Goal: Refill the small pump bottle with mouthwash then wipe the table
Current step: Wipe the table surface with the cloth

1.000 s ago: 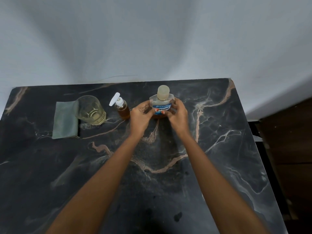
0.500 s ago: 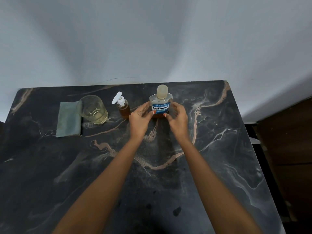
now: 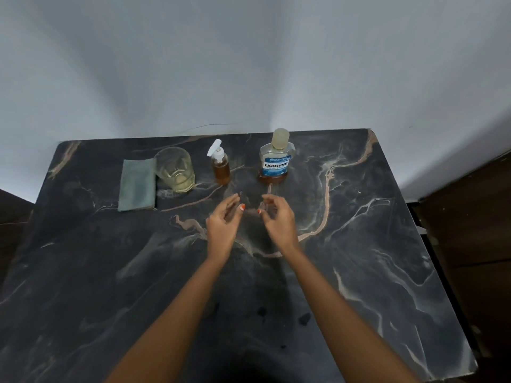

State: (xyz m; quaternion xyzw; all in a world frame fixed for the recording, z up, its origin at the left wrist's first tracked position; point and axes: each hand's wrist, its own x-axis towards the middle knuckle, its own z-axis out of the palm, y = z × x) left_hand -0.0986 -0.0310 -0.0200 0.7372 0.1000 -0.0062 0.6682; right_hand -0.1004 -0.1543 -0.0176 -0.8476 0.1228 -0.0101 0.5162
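The mouthwash bottle [image 3: 275, 158] stands upright with its cap on near the back of the dark marble table [image 3: 373, 258]. It has a blue label and a little amber liquid at its base. Left of it stands the small pump bottle [image 3: 220, 163], white pump on, holding amber liquid. My left hand [image 3: 223, 223] and my right hand [image 3: 276, 221] hover in front of the two bottles, fingers loosely relaxed, holding nothing and touching neither bottle.
A clear glass [image 3: 175, 170] with a little pale liquid stands left of the pump bottle. A folded grey-green cloth [image 3: 137, 184] lies beside it. A pale wall rises behind the table. Dark wooden furniture [image 3: 475, 217] stands at the right.
Both hands have let go of the mouthwash bottle and drawn back toward me. The bottle stays standing where it was.
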